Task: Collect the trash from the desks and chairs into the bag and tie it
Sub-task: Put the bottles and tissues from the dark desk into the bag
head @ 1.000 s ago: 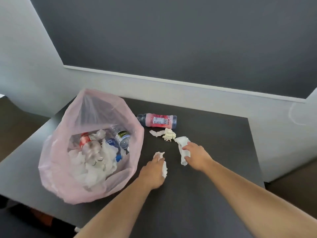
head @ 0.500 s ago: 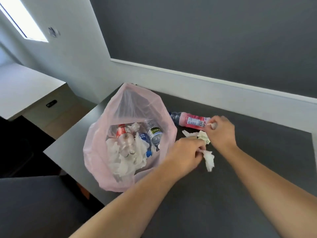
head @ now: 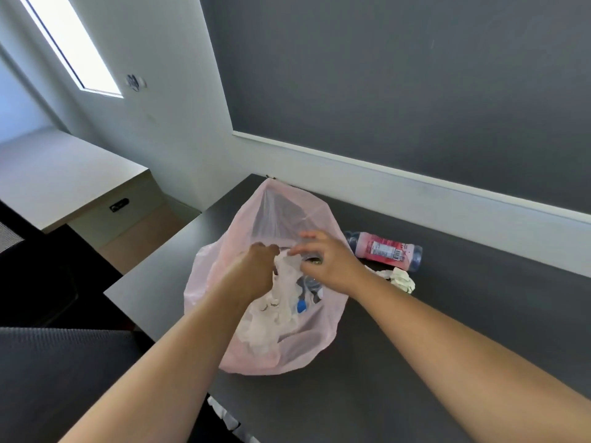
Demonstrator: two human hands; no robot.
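Observation:
A pink translucent trash bag stands open on the dark desk, holding white tissues and plastic bottles. Both hands hover over its mouth. My left hand is closed on a white crumpled tissue that hangs into the bag. My right hand is beside it with its fingers spread, the fingertips right by the same tissue. A red-labelled bottle lies on its side right of the bag. Just in front of the bottle, a cream crumpled tissue rests on the desk.
The desk backs onto a white ledge under a grey wall panel. A light-coloured desk stands at the left. A dark chair fills the lower left. White paper scraps show below the desk's near edge.
Both hands carried tissues from the desk, right of the bag, to above the bag's mouth. The right hand's fingers have spread. The camera swung left.

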